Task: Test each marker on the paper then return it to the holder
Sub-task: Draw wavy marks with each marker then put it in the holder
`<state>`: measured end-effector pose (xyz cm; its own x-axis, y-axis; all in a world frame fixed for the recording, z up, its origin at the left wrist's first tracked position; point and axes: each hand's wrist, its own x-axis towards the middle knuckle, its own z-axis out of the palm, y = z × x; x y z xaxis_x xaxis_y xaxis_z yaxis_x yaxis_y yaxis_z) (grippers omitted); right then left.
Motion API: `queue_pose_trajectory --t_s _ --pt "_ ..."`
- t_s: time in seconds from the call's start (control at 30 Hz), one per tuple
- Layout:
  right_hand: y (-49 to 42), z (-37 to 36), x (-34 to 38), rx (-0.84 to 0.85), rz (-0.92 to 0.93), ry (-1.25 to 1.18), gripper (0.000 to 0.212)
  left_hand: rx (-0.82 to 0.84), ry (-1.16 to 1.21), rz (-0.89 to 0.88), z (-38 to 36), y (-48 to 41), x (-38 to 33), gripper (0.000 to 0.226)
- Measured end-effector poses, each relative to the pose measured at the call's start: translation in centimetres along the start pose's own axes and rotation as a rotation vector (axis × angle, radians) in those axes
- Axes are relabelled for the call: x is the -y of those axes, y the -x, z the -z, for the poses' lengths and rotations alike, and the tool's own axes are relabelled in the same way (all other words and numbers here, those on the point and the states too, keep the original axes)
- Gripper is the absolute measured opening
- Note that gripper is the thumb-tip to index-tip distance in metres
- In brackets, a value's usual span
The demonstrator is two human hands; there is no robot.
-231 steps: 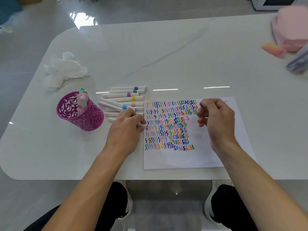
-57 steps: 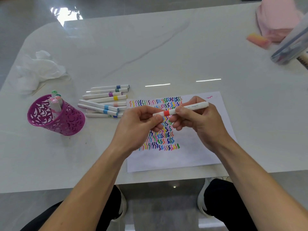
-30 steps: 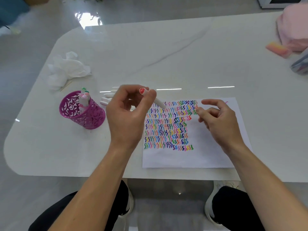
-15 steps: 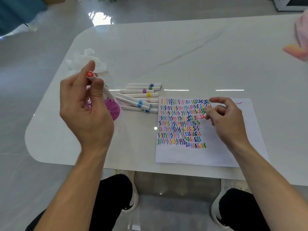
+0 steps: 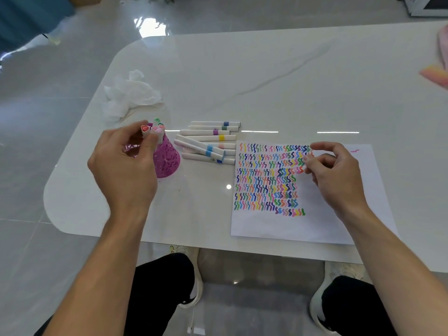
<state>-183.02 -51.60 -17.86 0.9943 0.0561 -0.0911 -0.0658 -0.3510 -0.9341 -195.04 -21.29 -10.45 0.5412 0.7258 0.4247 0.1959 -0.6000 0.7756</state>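
Left hand [image 5: 126,163] pinches a red-capped marker [image 5: 145,130] at the mouth of the holder [image 5: 167,158].
Its lower end is hidden behind the fingers. Right hand [image 5: 337,173], fingers loosely curled on nothing, rests on the paper [image 5: 339,226]; loose markers [image 5: 211,141] lie between holder and paper.

red marker [image 5: 145,129] mostly hidden by left hand [image 5: 126,166], holder [image 5: 167,161] partly covered
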Motion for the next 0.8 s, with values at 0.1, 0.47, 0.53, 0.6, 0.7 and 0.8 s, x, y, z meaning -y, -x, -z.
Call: queue_pose_trajectory --t_s 0.1,0.47,0.53,0.6,0.7,0.8 --pt "-0.1 -0.1 -0.1 0.007 -0.012 -0.008 0.019 0.024 -0.06 0.016 -0.3 -0.1 0.4 0.025" --pt "0.0 0.1 -0.2 0.006 -0.006 -0.002 0.019 0.099 -0.288 -0.052 -1.0 0.3 0.3 0.025" --pt "0.0 0.2 -0.2 0.008 -0.003 0.0 0.019 0.081 -0.271 -0.1 -1.1 0.4 -0.1 0.027" --pt "0.0 0.3 -0.2 0.006 0.001 0.005 0.019 0.072 -0.238 -0.159 -1.3 0.6 -0.7 0.028" --pt "0.0 0.3 -0.1 0.006 -0.003 0.012 0.019 0.112 -0.178 -0.269 -1.9 1.3 -1.5 0.025" --pt "0.1 0.5 -0.2 0.003 -0.003 0.019 0.02 0.216 -0.163 -0.332 -3.2 2.2 -2.0 0.018"
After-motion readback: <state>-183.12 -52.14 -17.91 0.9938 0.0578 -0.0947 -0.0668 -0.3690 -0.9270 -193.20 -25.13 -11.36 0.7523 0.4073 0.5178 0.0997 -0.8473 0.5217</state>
